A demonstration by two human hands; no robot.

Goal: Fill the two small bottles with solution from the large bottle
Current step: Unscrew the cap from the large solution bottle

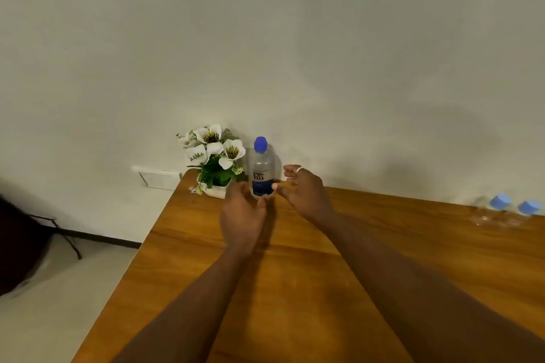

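Note:
The large clear bottle, with a blue cap and a dark blue label, stands upright near the table's back edge. My left hand is just left of its base, fingers spread, fingertips at or close to the bottle. My right hand, a ring on one finger, is just right of the bottle with fingers apart and nothing in it. Two small clear bottles with light blue caps stand at the far right of the table.
A white pot of white artificial flowers stands directly left of the large bottle. The wooden table ends on the left with floor below. A wall socket is on the wall behind.

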